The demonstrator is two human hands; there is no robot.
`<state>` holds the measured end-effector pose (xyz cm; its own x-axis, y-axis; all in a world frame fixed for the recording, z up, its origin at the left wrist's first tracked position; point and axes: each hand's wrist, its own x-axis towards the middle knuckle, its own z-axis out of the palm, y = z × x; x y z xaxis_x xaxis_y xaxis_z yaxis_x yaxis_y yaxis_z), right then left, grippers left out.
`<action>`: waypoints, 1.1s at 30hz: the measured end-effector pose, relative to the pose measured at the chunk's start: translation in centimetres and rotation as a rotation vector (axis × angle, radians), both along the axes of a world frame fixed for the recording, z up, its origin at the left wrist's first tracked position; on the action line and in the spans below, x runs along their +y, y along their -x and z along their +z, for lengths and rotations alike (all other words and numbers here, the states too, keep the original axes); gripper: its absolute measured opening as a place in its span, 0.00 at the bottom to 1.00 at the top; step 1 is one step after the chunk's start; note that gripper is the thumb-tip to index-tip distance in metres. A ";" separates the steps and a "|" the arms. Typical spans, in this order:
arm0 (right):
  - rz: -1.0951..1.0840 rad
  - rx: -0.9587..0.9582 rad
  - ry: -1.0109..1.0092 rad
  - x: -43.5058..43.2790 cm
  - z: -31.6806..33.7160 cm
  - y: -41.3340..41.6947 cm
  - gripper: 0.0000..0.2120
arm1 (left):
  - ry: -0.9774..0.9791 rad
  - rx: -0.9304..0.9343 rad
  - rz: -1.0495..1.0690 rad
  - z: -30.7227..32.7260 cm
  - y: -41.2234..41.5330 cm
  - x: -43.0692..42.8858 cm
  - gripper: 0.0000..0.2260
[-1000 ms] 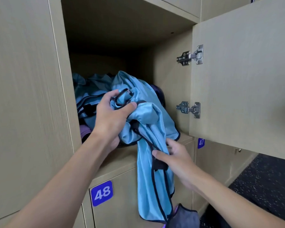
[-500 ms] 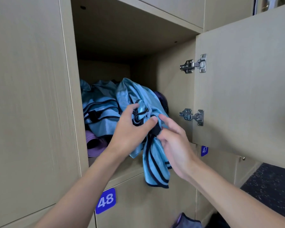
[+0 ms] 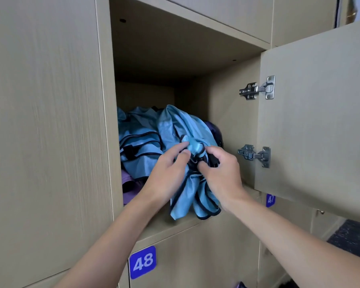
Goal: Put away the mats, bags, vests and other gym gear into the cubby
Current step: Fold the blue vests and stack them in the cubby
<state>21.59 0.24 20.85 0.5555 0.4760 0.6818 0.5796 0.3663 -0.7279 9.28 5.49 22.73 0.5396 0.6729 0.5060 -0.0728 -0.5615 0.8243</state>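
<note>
A light blue vest with black trim (image 3: 181, 129) is bunched at the mouth of the open cubby (image 3: 164, 227). My left hand (image 3: 166, 173) grips the bunched fabric from the left. From the right my right hand (image 3: 218, 171) pinches the same bundle, its fingers curled round the black trim. The vest's lower end droops over the cubby's front edge. More blue vests (image 3: 137, 140) lie behind it on the left. A purple mat (image 3: 129, 183) shows beneath them, and a dark purple item (image 3: 215, 132) sits at the back right.
The cubby door (image 3: 320, 113) stands open to the right on two metal hinges (image 3: 258, 90). Closed doors numbered 48 (image 3: 142, 261) and 47 (image 3: 270, 199) sit below. A closed panel (image 3: 46, 121) fills the left. Dark speckled floor (image 3: 353, 235) shows at lower right.
The hanging end of the vest has been gathered up to the cubby's edge. My right hand has risen from that end to the bundle, beside my left hand.
</note>
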 end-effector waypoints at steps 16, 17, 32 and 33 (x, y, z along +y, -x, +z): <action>-0.230 0.053 -0.404 11.7 13.4 -4.6 0.12 | -0.572 0.635 0.796 6.9 1.8 1.8 0.32; -0.229 0.071 -0.425 13.3 14.6 -4.3 0.13 | -0.614 0.622 0.784 7.6 2.1 1.4 0.31; 0.081 -0.539 0.570 15.0 9.7 -5.9 0.31 | -0.706 1.081 0.720 7.7 2.5 1.8 0.30; 0.077 -0.556 0.507 14.3 8.8 -5.8 0.29 | -0.697 1.086 0.694 7.2 2.5 1.8 0.30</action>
